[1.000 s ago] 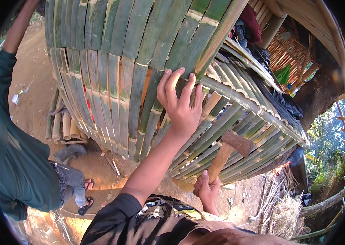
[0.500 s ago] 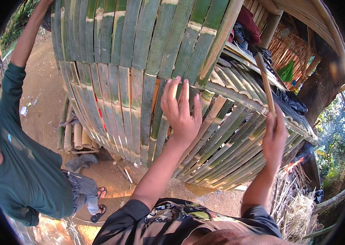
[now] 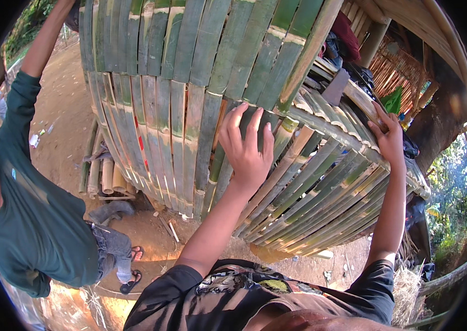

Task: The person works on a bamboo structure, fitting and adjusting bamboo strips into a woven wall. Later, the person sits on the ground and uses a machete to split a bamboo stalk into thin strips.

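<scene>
My left hand (image 3: 247, 146) rests against the bamboo wall (image 3: 203, 41), its fingers spread. Its fingertips lie along the seam where upper and lower slats meet, near the wall's right corner. Raised to the right, my right hand (image 3: 389, 135) grips the light-brown wooden handle of a tool (image 3: 335, 88). This tool has a broad, flat, dark head at its far end; its exact kind cannot be made out. The head hangs over the slatted bamboo ledge (image 3: 322, 113) beside the corner, apart from my left hand.
A person in a dark green top (image 3: 40, 220) stands at the left, one arm raised to the wall's far edge. Cut bamboo poles (image 3: 106, 176) lie on the dirt floor by the wall. Dark cloth and plastic (image 3: 410, 146) lie at the right, near a tree trunk (image 3: 443, 121).
My right hand has swung up and right with the tool, whose flat head has turned into view. My left hand stays at the seam. The whole view has shifted slightly.
</scene>
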The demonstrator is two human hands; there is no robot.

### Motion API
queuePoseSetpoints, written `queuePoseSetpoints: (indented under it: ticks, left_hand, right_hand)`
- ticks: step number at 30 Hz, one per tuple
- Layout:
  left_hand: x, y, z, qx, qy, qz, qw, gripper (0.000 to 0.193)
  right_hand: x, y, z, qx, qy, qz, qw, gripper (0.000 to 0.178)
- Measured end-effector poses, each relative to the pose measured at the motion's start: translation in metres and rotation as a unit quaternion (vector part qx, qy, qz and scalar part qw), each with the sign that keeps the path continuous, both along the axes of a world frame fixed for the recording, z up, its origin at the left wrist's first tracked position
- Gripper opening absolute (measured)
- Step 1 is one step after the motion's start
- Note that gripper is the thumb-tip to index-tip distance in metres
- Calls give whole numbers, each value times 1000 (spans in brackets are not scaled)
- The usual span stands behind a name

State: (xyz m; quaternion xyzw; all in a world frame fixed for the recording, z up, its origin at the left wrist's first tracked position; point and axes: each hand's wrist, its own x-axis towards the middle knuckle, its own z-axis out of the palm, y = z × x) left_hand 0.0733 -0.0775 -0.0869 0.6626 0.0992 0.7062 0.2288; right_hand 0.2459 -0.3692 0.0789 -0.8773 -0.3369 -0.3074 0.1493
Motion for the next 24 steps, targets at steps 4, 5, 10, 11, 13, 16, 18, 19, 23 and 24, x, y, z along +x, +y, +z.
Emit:
queuePoseSetpoints:
  ticks: [4, 5, 10, 11, 13, 16, 18, 19, 23, 24]
  left_hand:
    - [1, -1, 8, 9, 7, 9, 1000, 31]
    - [2, 0, 10, 10, 6, 9, 1000, 30]
    - [8, 0, 12, 21, 2, 4, 1000, 26]
    - [7, 2, 13, 22, 1, 12, 1000, 26]
    - [6, 1, 14, 26, -1, 22, 999, 27]
    - [5, -1, 15, 22, 21, 31, 999, 28]
    - [7, -2, 17, 27, 13, 24, 999, 29]
    - [6, -1, 16, 28, 12, 24, 999, 30]
    - [8, 2, 15, 36, 7, 22, 999, 31]
    - [8, 5, 15, 41, 7, 23, 999, 31]
  right_hand:
    - [16, -4, -1, -36, -20, 13, 999, 65]
    - [11, -1, 4, -55, -28, -2, 998, 68]
    - [-28, 40, -5, 12, -230, -21, 973, 65]
    - [-49, 65, -2, 59, -259, 27, 964, 52]
    - [-79, 110, -7, 171, -95, 195, 961, 41]
    - [-101, 170, -23, 222, 60, 288, 930, 41]
    - [-94, 190, -20, 246, 181, 324, 896, 41]
    - [-89, 198, -18, 246, 241, 342, 874, 40]
    - [-77, 204, -17, 227, 282, 357, 861, 29]
    - [-76, 206, -18, 221, 273, 357, 865, 27]
